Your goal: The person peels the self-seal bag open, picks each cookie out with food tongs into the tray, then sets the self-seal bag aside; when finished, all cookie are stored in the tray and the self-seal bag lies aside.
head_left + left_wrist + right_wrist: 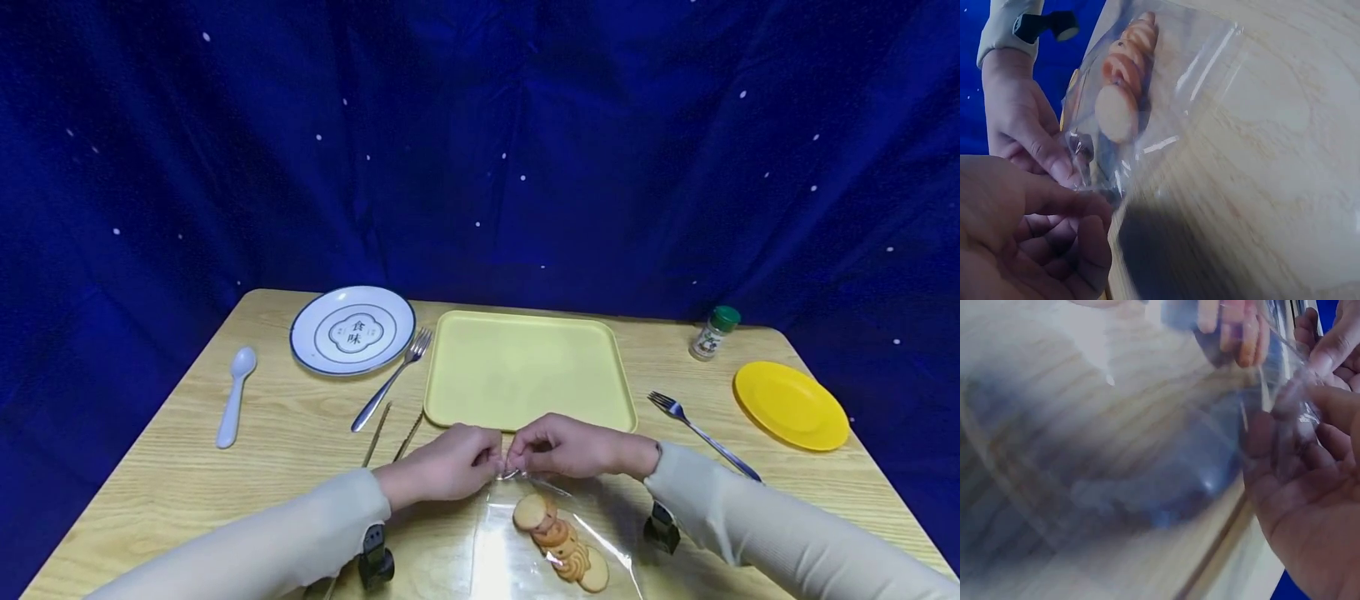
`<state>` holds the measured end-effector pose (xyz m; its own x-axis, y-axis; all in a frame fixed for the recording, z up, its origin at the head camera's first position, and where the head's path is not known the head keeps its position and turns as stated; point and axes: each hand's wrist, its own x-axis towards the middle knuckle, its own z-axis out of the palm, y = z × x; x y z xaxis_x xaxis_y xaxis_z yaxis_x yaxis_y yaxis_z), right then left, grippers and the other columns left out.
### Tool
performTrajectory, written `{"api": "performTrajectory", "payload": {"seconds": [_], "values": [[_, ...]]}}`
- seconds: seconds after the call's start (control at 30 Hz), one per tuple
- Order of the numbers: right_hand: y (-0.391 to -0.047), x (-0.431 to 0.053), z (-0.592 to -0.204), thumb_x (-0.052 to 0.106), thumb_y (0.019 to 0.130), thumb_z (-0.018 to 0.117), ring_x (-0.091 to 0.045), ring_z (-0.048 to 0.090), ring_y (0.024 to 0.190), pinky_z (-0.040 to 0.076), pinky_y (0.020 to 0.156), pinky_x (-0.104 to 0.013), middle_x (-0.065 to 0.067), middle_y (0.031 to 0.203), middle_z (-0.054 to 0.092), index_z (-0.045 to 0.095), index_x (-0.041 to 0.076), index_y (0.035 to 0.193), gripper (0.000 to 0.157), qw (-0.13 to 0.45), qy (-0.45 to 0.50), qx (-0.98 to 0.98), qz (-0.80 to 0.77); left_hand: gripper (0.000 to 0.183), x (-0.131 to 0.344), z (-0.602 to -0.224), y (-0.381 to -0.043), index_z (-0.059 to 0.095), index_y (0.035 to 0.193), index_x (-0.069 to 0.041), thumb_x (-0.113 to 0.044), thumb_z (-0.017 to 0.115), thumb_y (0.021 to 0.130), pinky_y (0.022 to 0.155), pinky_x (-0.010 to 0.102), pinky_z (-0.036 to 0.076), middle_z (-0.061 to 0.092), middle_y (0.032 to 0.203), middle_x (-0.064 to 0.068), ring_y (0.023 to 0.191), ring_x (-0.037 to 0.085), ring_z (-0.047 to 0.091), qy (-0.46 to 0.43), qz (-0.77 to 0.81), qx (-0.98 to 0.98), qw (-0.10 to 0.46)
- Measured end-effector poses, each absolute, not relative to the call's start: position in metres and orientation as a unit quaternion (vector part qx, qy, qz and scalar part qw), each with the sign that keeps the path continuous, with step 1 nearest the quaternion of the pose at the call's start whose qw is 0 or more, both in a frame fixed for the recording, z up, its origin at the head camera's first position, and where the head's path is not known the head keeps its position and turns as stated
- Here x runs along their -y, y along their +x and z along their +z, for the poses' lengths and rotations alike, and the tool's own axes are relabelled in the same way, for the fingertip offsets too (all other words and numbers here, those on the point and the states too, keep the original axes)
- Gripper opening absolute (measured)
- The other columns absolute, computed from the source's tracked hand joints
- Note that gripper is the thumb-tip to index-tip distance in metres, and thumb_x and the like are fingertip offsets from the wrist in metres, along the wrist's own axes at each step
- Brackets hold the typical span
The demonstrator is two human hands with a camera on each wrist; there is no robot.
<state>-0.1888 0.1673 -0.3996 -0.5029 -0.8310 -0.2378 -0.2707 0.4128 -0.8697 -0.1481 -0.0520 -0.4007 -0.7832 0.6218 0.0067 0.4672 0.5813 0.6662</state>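
A clear plastic bag (491, 546) hangs toward me, with a stack of several round cookies (561, 546) inside it. Its gathered top is pinched from the left by my left hand (450, 462) and from the right by my right hand (573, 447), fingertips almost meeting. The left wrist view shows the cookies (1117, 112) behind the film, beyond both hands. From the right wrist, the crumpled bag mouth (1294, 415) lies between the right thumb and fingers. Just past the hands is the near edge of a pale yellow tray (528, 371).
A white plate (352, 331), a fork (393, 379) and a light blue spoon (236, 398) lie left. Metal tongs (408, 437) are partly under the left arm. Right are another fork (705, 435), a green-capped shaker (714, 333) and a yellow plate (791, 406).
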Motion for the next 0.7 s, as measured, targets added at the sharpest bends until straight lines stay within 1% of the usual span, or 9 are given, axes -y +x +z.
{"api": "performTrajectory", "payload": {"seconds": [0.1,0.2,0.3,0.37,0.43,0.5,0.57,0.63,0.7], "values": [[-0.191,-0.171,-0.397,0.007,0.097,0.055,0.001,0.048,0.06,0.041,0.057,-0.014,-0.012,0.076,0.062,0.067,-0.002,0.099,0.015,0.338,-0.372,-0.776,-0.381,0.019,0.059,-0.401,-0.148,0.055,0.072,-0.01,-0.006,0.058,0.09,0.053,0.019,0.035,0.044,0.06,-0.008,0.055,0.004,0.041,0.297,0.347,-0.883,0.111],[-0.193,-0.173,-0.397,0.006,0.097,0.054,0.001,0.046,0.059,0.04,0.057,-0.014,-0.006,0.074,0.059,0.067,-0.001,0.099,0.015,0.346,-0.37,-0.778,-0.372,0.019,0.066,-0.403,-0.148,0.056,0.072,-0.01,-0.006,0.058,0.09,0.053,0.019,0.035,0.044,0.059,-0.008,0.055,0.004,0.041,0.277,0.363,-0.882,0.117],[-0.194,-0.171,-0.399,0.005,0.097,0.054,0.001,0.048,0.062,0.041,0.059,-0.014,-0.005,0.075,0.059,0.067,-0.001,0.101,0.015,0.357,-0.369,-0.772,-0.375,0.02,0.07,-0.405,-0.147,0.057,0.072,-0.009,-0.007,0.057,0.092,0.05,0.019,0.037,0.052,0.057,-0.003,0.051,0.004,0.044,0.257,0.4,-0.868,0.141],[-0.194,-0.169,-0.4,0.004,0.096,0.053,0.0,0.05,0.065,0.043,0.062,-0.014,-0.009,0.079,0.063,0.067,0.0,0.102,0.016,0.359,-0.371,-0.77,-0.375,0.023,0.07,-0.406,-0.146,0.057,0.072,-0.008,-0.015,0.058,0.094,0.048,0.021,0.04,0.057,0.057,0.003,0.049,0.005,0.047,0.236,0.421,-0.861,0.162],[-0.194,-0.167,-0.4,0.003,0.096,0.053,-0.001,0.051,0.066,0.044,0.063,-0.014,-0.011,0.082,0.065,0.067,0.0,0.102,0.016,0.354,-0.367,-0.775,-0.374,0.034,0.07,-0.405,-0.144,0.058,0.071,-0.005,-0.027,0.057,0.096,0.045,0.025,0.045,0.059,0.056,0.007,0.044,0.008,0.05,0.203,0.452,-0.845,0.203],[-0.194,-0.167,-0.399,0.004,0.096,0.053,-0.003,0.051,0.064,0.044,0.06,-0.015,-0.013,0.08,0.065,0.068,0.001,0.101,0.016,0.356,-0.358,-0.779,-0.373,0.047,0.068,-0.404,-0.141,0.058,0.067,-0.003,-0.041,0.057,0.096,0.043,0.029,0.048,0.059,0.053,0.007,0.04,0.011,0.051,0.173,0.464,-0.835,0.239],[-0.196,-0.168,-0.399,0.004,0.096,0.053,-0.004,0.052,0.065,0.046,0.061,-0.017,-0.013,0.08,0.065,0.067,0.001,0.1,0.015,0.354,-0.352,-0.782,-0.373,0.057,0.065,-0.404,-0.138,0.059,0.065,0.0,-0.049,0.057,0.094,0.04,0.031,0.049,0.057,0.05,0.005,0.037,0.012,0.052,0.154,0.471,-0.824,0.275],[-0.197,-0.169,-0.4,0.006,0.096,0.054,-0.005,0.053,0.066,0.046,0.061,-0.017,-0.014,0.082,0.066,0.067,0.002,0.101,0.015,0.357,-0.349,-0.781,-0.375,0.059,0.062,-0.407,-0.135,0.06,0.062,0.0,-0.05,0.058,0.093,0.039,0.03,0.048,0.056,0.048,0.003,0.035,0.011,0.051,0.154,0.468,-0.819,0.296],[-0.199,-0.169,-0.4,0.005,0.097,0.053,-0.004,0.053,0.068,0.045,0.062,-0.016,-0.016,0.085,0.067,0.067,0.001,0.102,0.016,0.359,-0.351,-0.777,-0.38,0.054,0.059,-0.41,-0.134,0.061,0.062,0.0,-0.045,0.061,0.092,0.037,0.027,0.046,0.056,0.047,0.002,0.035,0.01,0.051,0.158,0.467,-0.815,0.305]]}}
